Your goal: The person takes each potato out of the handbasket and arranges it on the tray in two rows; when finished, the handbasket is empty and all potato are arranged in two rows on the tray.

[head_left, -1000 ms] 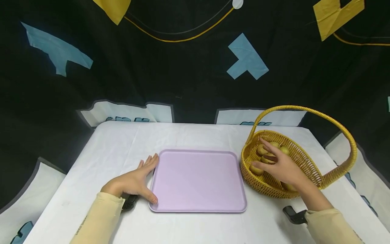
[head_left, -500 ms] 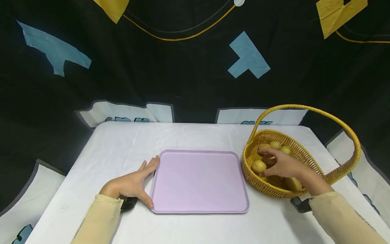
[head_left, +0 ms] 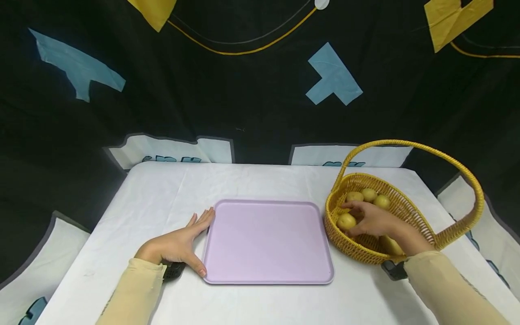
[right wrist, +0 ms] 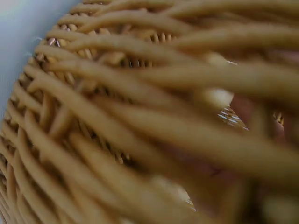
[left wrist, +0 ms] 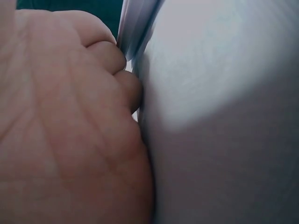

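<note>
My left hand (head_left: 178, 241) lies on the tablecloth with its fingers spread along the left side of the lilac tray (head_left: 268, 243). Its thumb touches the near left corner and its fingertips reach the far left one. In the left wrist view the palm (left wrist: 70, 130) stands against the white cloth. My right hand (head_left: 375, 221) is down inside the yellow wicker basket (head_left: 357, 255), thumb and fingers curled about a potato mostly hidden beneath them. Another potato (head_left: 346, 221) shows beside the thumb. The right wrist view is filled by the basket's weave (right wrist: 117, 102).
More potatoes (head_left: 369, 195) lie at the basket's far side, and a larger one (head_left: 391, 246) is under the right wrist. The tall handle (head_left: 410, 143) arches over the right arm. A black curtain (head_left: 252, 99) hangs behind the white table (head_left: 243, 180).
My right hand has gone down among the potatoes and its fingers have closed in. The basket appears slightly further right in view. My left hand stays at the tray's edge.
</note>
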Tool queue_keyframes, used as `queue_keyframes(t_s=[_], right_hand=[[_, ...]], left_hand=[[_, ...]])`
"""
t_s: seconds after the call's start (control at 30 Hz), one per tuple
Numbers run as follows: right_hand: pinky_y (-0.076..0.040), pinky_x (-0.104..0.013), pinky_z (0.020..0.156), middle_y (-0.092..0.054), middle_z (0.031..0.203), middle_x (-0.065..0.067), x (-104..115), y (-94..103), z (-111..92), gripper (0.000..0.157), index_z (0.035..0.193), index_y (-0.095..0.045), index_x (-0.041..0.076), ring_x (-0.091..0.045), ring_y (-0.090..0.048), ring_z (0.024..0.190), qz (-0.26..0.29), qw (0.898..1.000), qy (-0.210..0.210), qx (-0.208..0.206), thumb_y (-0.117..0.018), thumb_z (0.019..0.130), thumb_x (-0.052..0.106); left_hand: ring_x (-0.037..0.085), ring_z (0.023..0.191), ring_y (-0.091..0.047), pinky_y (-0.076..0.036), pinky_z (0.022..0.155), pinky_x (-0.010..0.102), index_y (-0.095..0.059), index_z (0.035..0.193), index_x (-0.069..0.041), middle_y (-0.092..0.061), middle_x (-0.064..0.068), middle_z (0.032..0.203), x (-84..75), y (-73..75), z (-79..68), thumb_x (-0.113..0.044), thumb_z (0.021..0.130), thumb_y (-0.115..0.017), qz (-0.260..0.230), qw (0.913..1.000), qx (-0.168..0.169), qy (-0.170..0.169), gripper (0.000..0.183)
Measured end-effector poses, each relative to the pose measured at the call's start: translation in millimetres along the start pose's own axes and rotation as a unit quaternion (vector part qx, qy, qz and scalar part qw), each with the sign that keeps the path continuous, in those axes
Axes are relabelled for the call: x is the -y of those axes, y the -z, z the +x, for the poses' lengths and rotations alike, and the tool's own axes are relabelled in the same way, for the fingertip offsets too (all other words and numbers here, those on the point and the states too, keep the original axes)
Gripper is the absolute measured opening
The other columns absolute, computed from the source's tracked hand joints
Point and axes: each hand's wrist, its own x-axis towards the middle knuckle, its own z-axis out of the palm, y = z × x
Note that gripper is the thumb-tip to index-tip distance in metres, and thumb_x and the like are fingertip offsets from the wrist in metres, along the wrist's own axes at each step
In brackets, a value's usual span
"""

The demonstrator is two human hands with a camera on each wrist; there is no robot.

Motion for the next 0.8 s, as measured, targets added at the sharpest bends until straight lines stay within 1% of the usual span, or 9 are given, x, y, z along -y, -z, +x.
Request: queue_keyframes(t_s=[0.13,0.23,0.33,0.47,0.6,0.67,0.8], right_hand=[[-0.046,-0.055,0.098,-0.060,0.125,-0.022,-3.0,-1.9,2.7,0.065,0.131,-0.060,0.000,-0.037,-0.056,0.114,0.000,1.000,0.001,-0.009,-0.087,0.076,0.018],[-0.046,-0.053,0.097,-0.063,0.122,-0.017,-4.2,-3.1,5.2,0.054,0.123,-0.066,0.003,-0.034,-0.057,0.111,-0.004,1.000,0.007,-0.022,-0.087,0.077,0.020],[-0.048,-0.049,0.094,-0.066,0.117,-0.015,-4.6,-4.4,7.5,0.047,0.117,-0.069,0.003,-0.031,-0.058,0.106,-0.006,0.999,0.013,-0.039,-0.087,0.079,0.022],[-0.050,-0.046,0.091,-0.068,0.112,-0.014,-4.3,-5.7,8.1,0.043,0.114,-0.072,0.002,-0.029,-0.059,0.102,-0.006,0.998,0.006,-0.059,-0.087,0.079,0.022],[-0.049,-0.051,0.093,-0.066,0.116,-0.017,-3.3,-5.1,6.6,0.042,0.114,-0.073,0.005,-0.032,-0.057,0.104,-0.012,0.997,-0.007,-0.075,-0.087,0.079,0.024],[-0.048,-0.053,0.094,-0.065,0.118,-0.019,-2.7,-4.4,5.5,0.042,0.114,-0.073,0.006,-0.033,-0.057,0.105,-0.012,0.997,-0.010,-0.079,-0.087,0.080,0.025],[-0.048,-0.056,0.094,-0.065,0.119,-0.018,-2.2,-2.6,3.1,0.044,0.116,-0.073,0.007,-0.036,-0.058,0.107,-0.011,0.996,-0.007,-0.086,-0.086,0.080,0.029]], left_hand=[[0.050,0.143,0.024,0.009,0.111,0.070,-0.001,0.160,-0.001,0.011,0.023,0.165,-1.6,0.0,0.9,-0.030,0.051,-0.101,-0.001,1.0000,-0.001,-0.001,0.151],[0.051,0.143,0.024,0.009,0.110,0.070,-0.001,0.160,-0.001,0.011,0.024,0.164,-2.5,0.6,0.7,-0.030,0.051,-0.101,0.000,1.0000,-0.002,0.001,0.151],[0.051,0.143,0.024,0.009,0.110,0.071,-0.002,0.160,0.000,0.010,0.024,0.164,-3.3,1.5,-0.2,-0.030,0.051,-0.101,-0.002,1.0000,-0.003,0.003,0.150],[0.051,0.143,0.024,0.010,0.110,0.070,-0.002,0.160,-0.001,0.011,0.023,0.165,-2.7,1.5,-0.5,-0.030,0.051,-0.101,0.001,1.0000,-0.004,0.003,0.150],[0.050,0.143,0.024,0.010,0.111,0.069,-0.001,0.161,-0.002,0.011,0.022,0.165,-2.1,1.0,0.5,-0.031,0.051,-0.101,0.003,1.0000,-0.005,0.004,0.151],[0.050,0.143,0.025,0.010,0.111,0.069,-0.001,0.161,-0.002,0.011,0.022,0.165,-2.1,0.9,0.6,-0.031,0.051,-0.101,0.000,1.0000,-0.005,0.006,0.151],[0.049,0.143,0.025,0.010,0.111,0.069,-0.001,0.161,-0.002,0.011,0.022,0.165,-1.6,0.4,0.2,-0.030,0.051,-0.101,-0.002,0.9999,-0.006,0.009,0.151]])
